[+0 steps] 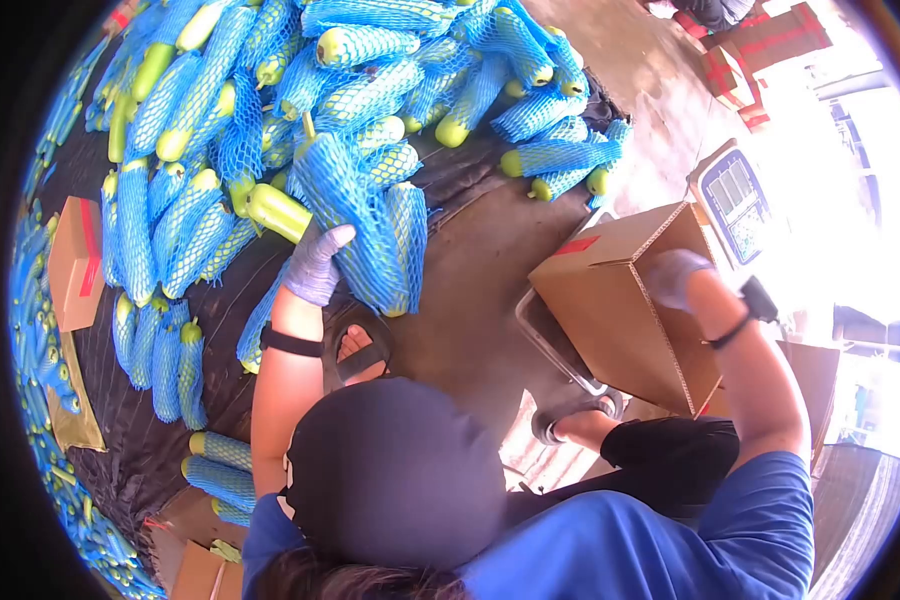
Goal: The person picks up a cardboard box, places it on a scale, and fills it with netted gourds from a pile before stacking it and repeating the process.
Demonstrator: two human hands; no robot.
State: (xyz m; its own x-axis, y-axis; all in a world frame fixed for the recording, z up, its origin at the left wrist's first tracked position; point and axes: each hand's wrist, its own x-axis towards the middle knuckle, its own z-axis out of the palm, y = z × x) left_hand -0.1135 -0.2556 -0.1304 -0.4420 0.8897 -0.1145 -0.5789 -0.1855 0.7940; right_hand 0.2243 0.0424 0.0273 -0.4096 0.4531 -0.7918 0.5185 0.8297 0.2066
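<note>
My left hand (318,262), in a thin pale glove, is closed around a long green gourd in a blue net sleeve (355,215), tilted over the pile. A bare green gourd end (278,212) pokes out right beside my fingers. On the right, my gloved right hand (675,278) reaches into the mouth of an open cardboard box (610,310). Its fingers are blurred and partly hidden there. The box leans on its side on a metal-framed scale (560,345), whose display panel (735,205) stands behind it.
Netted gourds (370,80) lie heaped on a black sheet (80,360) across the back and left. A closed carton (75,262) with red tape sits at the left. More taped cartons (770,45) lie at the far right. A cap (395,480) fills the lower middle.
</note>
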